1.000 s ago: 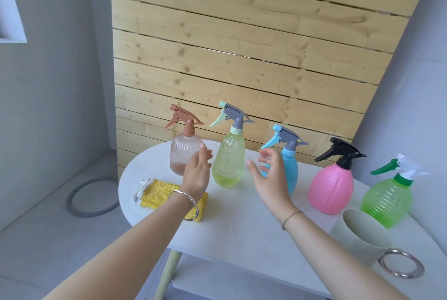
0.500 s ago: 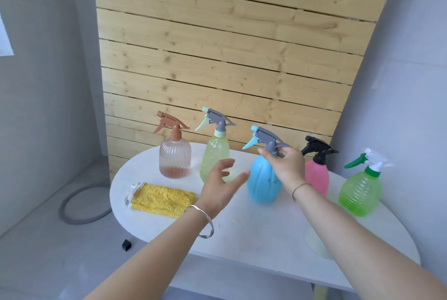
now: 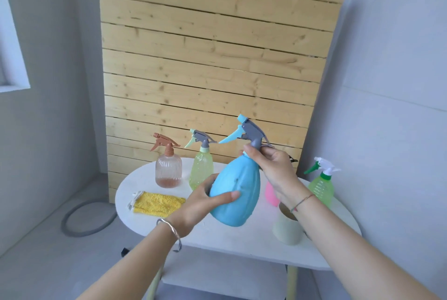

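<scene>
A blue spray bottle (image 3: 238,193) with a grey and light-blue trigger head is lifted off the white table (image 3: 242,239) and tilted to the left. My right hand (image 3: 273,169) grips its neck just under the trigger head. My left hand (image 3: 203,205) holds the round body from the left, thumb across the front.
On the table stand a brown-topped clear bottle (image 3: 168,169), a yellow-green bottle (image 3: 201,166), a pink bottle (image 3: 271,193) mostly hidden behind my right arm, and a green bottle (image 3: 320,186). A yellow cloth (image 3: 157,204) lies front left. A pale cup (image 3: 287,227) stands front right. Wooden slats stand behind.
My right hand took the blue bottle by the neck and raised it off the table. My left hand moved from the brown-topped bottle to the blue bottle's body.
</scene>
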The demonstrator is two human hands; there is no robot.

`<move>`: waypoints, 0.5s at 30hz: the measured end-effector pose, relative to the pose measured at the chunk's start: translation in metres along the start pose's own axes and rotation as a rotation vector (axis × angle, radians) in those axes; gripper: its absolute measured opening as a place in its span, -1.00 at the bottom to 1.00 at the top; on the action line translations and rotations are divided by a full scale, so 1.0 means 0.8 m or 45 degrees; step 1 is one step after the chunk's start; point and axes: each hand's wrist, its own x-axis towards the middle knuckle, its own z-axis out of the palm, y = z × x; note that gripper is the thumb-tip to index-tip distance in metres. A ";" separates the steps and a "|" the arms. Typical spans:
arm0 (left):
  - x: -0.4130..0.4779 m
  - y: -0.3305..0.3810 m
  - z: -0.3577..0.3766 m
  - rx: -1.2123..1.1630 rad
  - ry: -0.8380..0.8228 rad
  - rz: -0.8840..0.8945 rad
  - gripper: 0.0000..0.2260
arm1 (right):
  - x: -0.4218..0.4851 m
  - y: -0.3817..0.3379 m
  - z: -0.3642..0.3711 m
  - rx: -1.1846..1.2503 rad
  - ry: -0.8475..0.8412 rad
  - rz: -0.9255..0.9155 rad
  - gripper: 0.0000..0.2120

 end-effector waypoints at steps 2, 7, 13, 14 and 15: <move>-0.017 0.016 0.000 -0.204 -0.126 -0.105 -0.42 | -0.009 -0.015 -0.002 0.151 -0.114 0.015 -0.71; -0.039 0.042 0.005 -0.489 -0.049 -0.145 -0.57 | -0.030 -0.039 0.006 0.295 -0.272 0.045 -0.60; -0.050 0.057 0.006 0.003 0.132 0.068 -0.22 | -0.048 -0.057 0.021 0.284 -0.040 -0.046 -0.70; -0.052 0.061 0.007 0.016 0.129 0.070 -0.25 | -0.050 -0.059 0.021 0.295 -0.035 -0.052 -0.69; -0.053 0.063 0.007 -0.025 0.111 0.046 -0.31 | -0.051 -0.062 0.020 0.315 -0.058 -0.047 -0.66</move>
